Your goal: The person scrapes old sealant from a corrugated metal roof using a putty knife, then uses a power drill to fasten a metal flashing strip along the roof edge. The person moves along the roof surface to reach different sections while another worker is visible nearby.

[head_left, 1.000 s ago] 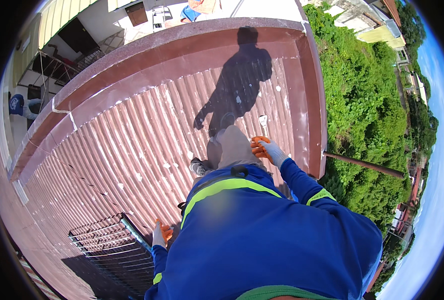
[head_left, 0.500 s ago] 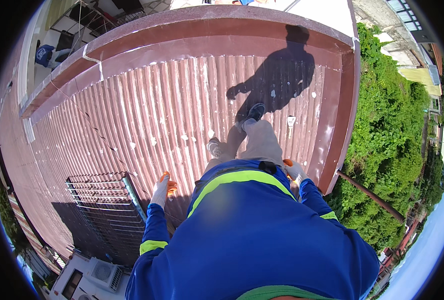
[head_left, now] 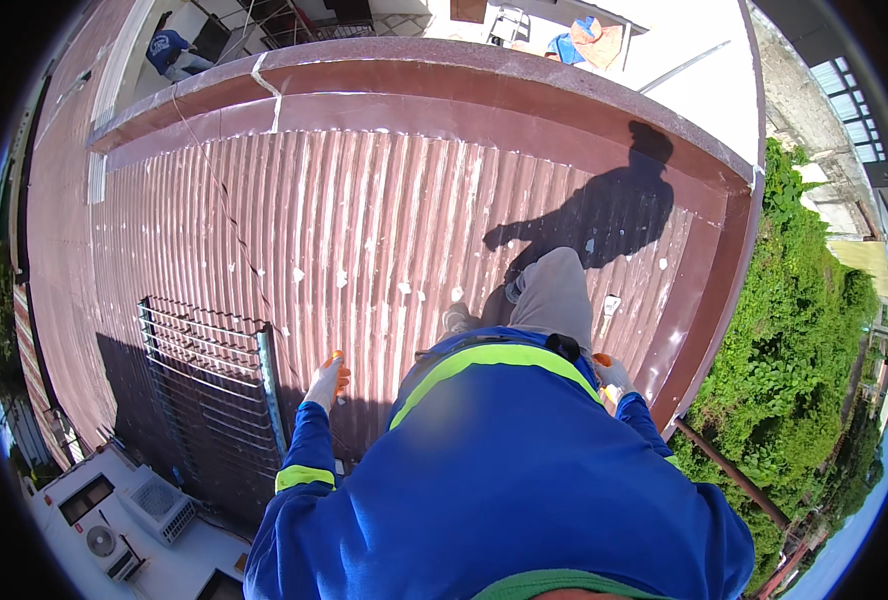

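Observation:
My left hand (head_left: 328,381), in a white glove with orange on the fingers, hangs beside my hip above the corrugated red-brown roof (head_left: 364,220). Its fingers are loosely bent and apart, with nothing seen in them. My right hand (head_left: 614,376), gloved alike, hangs at my other side, close to my shirt. Its fingers are mostly hidden, so its grip is unclear. A small pale tool with a broad head and a short handle (head_left: 610,307) lies on the roof ahead of that hand. It could be a brush or a scraper.
A metal grille (head_left: 209,375) lies at left, near a dark cable (head_left: 226,195). A raised parapet (head_left: 414,62) bounds the far side. Green bushes (head_left: 794,330) drop away beyond the right edge. Another person (head_left: 171,52) is beyond the parapet. Air-conditioner units (head_left: 159,503) stand lower left.
My body has moved forward over the roof, with a leg stepping ahead. The view has turned, so more beyond the parapet shows. Both hands stay low at my sides.

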Motion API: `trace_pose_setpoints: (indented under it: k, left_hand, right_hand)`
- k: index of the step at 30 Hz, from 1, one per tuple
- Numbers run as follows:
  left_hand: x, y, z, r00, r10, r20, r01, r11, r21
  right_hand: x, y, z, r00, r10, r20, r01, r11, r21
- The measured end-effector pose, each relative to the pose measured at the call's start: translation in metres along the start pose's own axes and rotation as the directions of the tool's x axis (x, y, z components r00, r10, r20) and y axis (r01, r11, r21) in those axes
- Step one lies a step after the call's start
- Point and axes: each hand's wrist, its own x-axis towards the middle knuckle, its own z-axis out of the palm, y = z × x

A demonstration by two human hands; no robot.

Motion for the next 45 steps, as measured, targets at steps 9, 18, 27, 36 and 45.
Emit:
trace_pose_setpoints:
  k: [9, 18, 27, 36, 45]
  left_hand:
    - [0.078, 0.053, 0.056, 0.995, 0.072, 0.065, -0.08, 0.988, 0.129]
    - [0.141, 0.298, 0.112, 0.924, 0.363, -0.125, -0.198, 0.729, 0.656]
    - [0.333, 0.641, 0.223, 0.826, 0.548, 0.134, -0.534, 0.683, 0.498]
    - [0.478, 0.861, 0.364, 0.415, 0.876, -0.244, -0.17, 0.338, 0.926]
    - [0.512, 0.875, 0.373, 0.274, 0.925, -0.263, -0.042, 0.285, 0.958]
  right_hand:
    - [0.037, -0.052, -0.032, 0.993, -0.103, 0.062, 0.106, 0.993, -0.05]
    - [0.261, -0.301, -0.022, 0.936, -0.331, 0.12, 0.349, 0.826, -0.444]
    - [0.481, -0.653, 0.067, 0.625, -0.777, 0.069, 0.535, 0.363, -0.762]
    - [0.613, -0.764, 0.129, 0.404, -0.909, -0.105, 0.228, 0.212, -0.95]
    - [0.621, -0.77, 0.125, 0.323, -0.94, -0.111, 0.256, 0.2, -0.946]
